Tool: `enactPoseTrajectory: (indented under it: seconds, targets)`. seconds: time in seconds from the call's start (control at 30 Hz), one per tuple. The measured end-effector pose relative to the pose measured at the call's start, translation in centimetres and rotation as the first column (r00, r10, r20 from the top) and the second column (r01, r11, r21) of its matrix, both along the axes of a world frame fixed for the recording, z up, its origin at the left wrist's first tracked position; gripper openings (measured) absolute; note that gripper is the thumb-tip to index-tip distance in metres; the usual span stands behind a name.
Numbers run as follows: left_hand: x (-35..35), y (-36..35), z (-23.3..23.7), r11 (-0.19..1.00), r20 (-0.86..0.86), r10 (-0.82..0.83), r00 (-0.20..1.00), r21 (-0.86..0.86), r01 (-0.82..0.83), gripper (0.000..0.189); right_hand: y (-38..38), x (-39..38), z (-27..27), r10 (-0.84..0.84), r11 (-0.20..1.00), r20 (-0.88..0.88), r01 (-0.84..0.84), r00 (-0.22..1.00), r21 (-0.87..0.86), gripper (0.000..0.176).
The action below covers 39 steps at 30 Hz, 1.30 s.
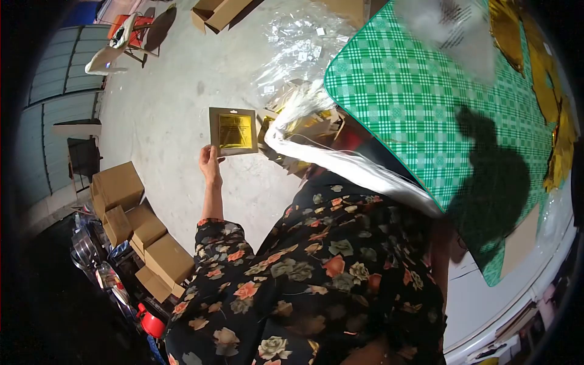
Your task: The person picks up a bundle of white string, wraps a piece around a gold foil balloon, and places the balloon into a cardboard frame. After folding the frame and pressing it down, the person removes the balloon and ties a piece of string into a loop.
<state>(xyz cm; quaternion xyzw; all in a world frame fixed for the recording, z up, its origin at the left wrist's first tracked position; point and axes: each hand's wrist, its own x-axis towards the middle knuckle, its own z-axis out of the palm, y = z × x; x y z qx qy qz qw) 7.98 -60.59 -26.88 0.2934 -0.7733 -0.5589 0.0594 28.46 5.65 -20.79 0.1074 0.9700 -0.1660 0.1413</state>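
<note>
Head view: a flat packet [235, 131], dark-bordered with a shiny gold panel, is held above the pale floor [164, 103], left of a hank of white strands [347, 165] and, as seen, just beside a gold-coloured pile [313, 126]; its height I cannot tell from where I stand. Fingers of the left hand [209, 163] are clamped on the packet's lower-left corner; the right hand cannot be made out, so the state of its fingers is unknown. Principal hazard, in my judgement: support at one corner leaves the far side free, so a loosened pinch could let the packet swivel or drop, while a hard squeeze could crease that corner. Secondary hazard: loose strands to the right could snag a packet swung toward them. Orientation: the gold face is turned toward the wearer [316, 267]; the edge bearing the hanging slot [233, 112] points away from the body. Being nearly square in outline, the packet shows no clear long axis; its side edges run roughly away from the wearer.
</note>
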Motion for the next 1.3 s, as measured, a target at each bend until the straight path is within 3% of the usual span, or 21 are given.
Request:
enactPoseTrajectory:
  seconds: [0.17, 0.27, 0.37, 0.5, 0.57, 0.7, 0.8, 0.83, 0.9, 0.93, 1.03, 1.07, 1.1, 1.13, 1.17, 1.23, 1.3]
  targets:
    - [-1.8, 1.2, 1.8, 0.996, 0.048, 0.007, 0.999, 0.085, -0.011, 0.015, 1.2, 3.2, 4.1, -0.221, 0.975, -0.107, 0.219, 0.969, -0.032, 0.029]
    - [-3.0, 1.6, 2.7, 0.992, -0.019, -0.011, 1.000, 0.122, 0.013, 0.014, 0.0, 3.7, 4.0, -0.274, 0.961, -0.157, 0.268, 0.949, -0.061, 0.029]
    - [-3.9, 1.6, 4.0, 0.971, -0.072, -0.067, 0.995, 0.223, 0.082, 0.013, -1.3, 4.1, 3.7, -0.303, 0.953, -0.187, 0.292, 0.935, -0.084, 0.030]
    - [-4.2, 2.6, 4.5, 0.949, 0.009, -0.268, 0.963, 0.176, 0.262, 0.013, -1.6, 4.1, 3.6, -0.316, 0.948, -0.213, 0.300, 0.925, -0.105, 0.031]
    - [-3.4, 2.8, 2.1, 0.917, 0.123, -0.382, 0.916, 0.171, 0.359, 0.011, -1.4, 4.2, 3.7, -0.320, 0.947, -0.220, 0.301, 0.922, -0.115, 0.032]
    - [-0.1, 3.7, -5.7, 0.906, 0.306, -0.409, 0.860, 0.253, 0.340, 0.014, -1.2, 4.0, 3.4, -0.322, 0.945, -0.227, 0.297, 0.919, -0.139, 0.033]
    - [1.7, 6.2, -7.6, 0.903, 0.465, -0.429, 0.775, 0.196, 0.383, 0.019, -1.2, 4.0, 3.5, -0.328, 0.942, -0.232, 0.300, 0.916, -0.151, 0.034]
    - [2.0, 6.5, -7.4, 0.863, 0.523, -0.492, 0.695, 0.193, 0.466, 0.026, -1.2, 4.1, 3.6, -0.328, 0.942, -0.233, 0.297, 0.916, -0.159, 0.034]
    - [1.4, 6.5, -7.2, 0.619, 0.781, -0.565, 0.266, 0.188, 0.762, 0.042, -1.1, 4.2, 3.5, -0.327, 0.941, -0.229, 0.292, 0.917, -0.174, 0.034]
    - [1.5, 7.1, -7.1, 0.504, 0.857, -0.501, 0.122, 0.174, 0.846, 0.052, -0.9, 4.2, 3.4, -0.328, 0.939, -0.223, 0.290, 0.918, -0.188, 0.035]
    - [2.8, 5.2, -8.8, 0.654, 0.867, -0.371, 0.333, -0.010, 0.756, 0.053, 0.5, 5.3, 2.7, -0.328, 0.914, -0.141, 0.276, 0.934, -0.298, 0.037]
    - [2.5, 4.3, -9.4, 0.519, 0.841, -0.349, 0.413, -0.194, 0.833, 0.050, 1.4, 6.0, 2.1, -0.325, 0.893, -0.086, 0.275, 0.942, -0.356, 0.039]
    - [2.0, 3.8, -10.0, 0.354, 0.797, -0.358, 0.486, -0.365, 0.861, 0.047, 1.9, 7.0, 1.6, -0.228, 0.951, -0.143, 0.188, 0.963, -0.247, 0.039]
    - [0.9, 3.4, -9.7, 0.395, 0.711, -0.413, 0.569, -0.424, 0.815, 0.042, 2.4, 7.9, 1.0, -0.129, 0.986, -0.194, 0.106, 0.972, -0.126, 0.038]
    - [-0.6, 4.1, -8.8, 0.439, 0.614, -0.465, 0.638, -0.466, 0.768, 0.038, 2.9, 8.3, -0.1, 0.112, 0.980, -0.267, -0.062, 0.957, 0.190, 0.035]
    - [-4.2, 8.5, -4.5, 0.635, 0.500, -0.443, 0.744, -0.411, 0.654, 0.026, 2.9, 9.4, -2.2, -0.062, 0.977, -0.312, 0.121, 0.948, 0.173, 0.024]
    - [-7.2, 10.2, -4.2, 0.788, 0.102, -0.565, 0.819, -0.226, 0.572, 0.021, 2.2, 8.5, 0.0, -0.141, 0.973, -0.223, 0.177, 0.965, 0.150, 0.021]
